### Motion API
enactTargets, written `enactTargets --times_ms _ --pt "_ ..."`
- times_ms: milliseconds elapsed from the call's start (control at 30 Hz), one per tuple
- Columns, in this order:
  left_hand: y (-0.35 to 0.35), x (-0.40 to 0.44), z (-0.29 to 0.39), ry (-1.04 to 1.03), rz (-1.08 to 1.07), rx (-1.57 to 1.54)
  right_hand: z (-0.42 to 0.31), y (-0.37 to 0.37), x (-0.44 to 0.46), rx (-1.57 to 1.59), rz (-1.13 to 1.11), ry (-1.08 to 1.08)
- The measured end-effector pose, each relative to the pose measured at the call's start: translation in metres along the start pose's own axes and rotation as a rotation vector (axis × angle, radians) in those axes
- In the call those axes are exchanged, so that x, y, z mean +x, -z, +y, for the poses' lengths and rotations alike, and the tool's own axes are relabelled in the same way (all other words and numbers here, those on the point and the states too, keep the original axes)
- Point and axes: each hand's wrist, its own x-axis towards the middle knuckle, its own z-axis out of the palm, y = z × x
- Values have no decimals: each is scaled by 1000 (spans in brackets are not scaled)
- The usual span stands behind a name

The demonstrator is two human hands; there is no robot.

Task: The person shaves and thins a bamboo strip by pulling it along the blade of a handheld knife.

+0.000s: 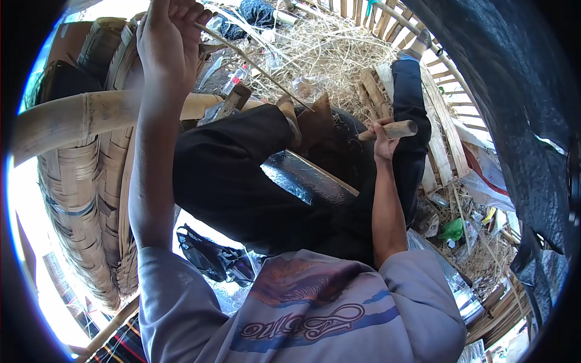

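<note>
My left hand (175,45) is raised at the upper left, with its fingers closed round the upper end of a thin strip (260,69). The strip slants down to the right, and its lower end reaches a brown pointed piece (319,118) between my legs. On the right, my right hand (384,140) is closed round a short, round wooden handle (401,129), which lies roughly level above my dark trouser leg. Whatever joins the handle's left end is too dark to make out.
A thick bamboo pole (66,121) crosses the left side, beside woven bamboo baskets (72,181). Straw and shavings (327,48) cover the ground ahead, with a plastic bottle (236,78). Dark sheeting (508,91) hangs at the right. A shiny-topped board (311,172) lies between my legs.
</note>
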Motion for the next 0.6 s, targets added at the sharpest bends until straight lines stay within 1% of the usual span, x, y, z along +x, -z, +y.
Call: enactTargets --times_ms 67,100,233,367,433,467,533,567,600 --pt "-4 -1 0 -9 11 37 -5 0 4 150 18 17" --pt "-5 -1 0 -8 11 37 -4 -3 2 279 -12 -29" --pt "-9 -2 0 -1 -39 44 8 -29 -9 235 -38 -79" --pt "-6 -2 0 -1 -92 61 8 -29 -7 184 -5 -116" --pt "-5 -2 1 11 -102 58 5 -17 3 222 102 -83" --pt "-6 -2 1 22 -113 56 3 -14 5 221 103 -81" --pt "-9 -2 1 15 -103 65 -1 -9 6 -10 98 53" --pt "-10 -2 1 9 -91 76 -1 -11 5 -12 100 52" --pt "-10 -1 0 10 -91 74 -1 -14 4 135 72 17"
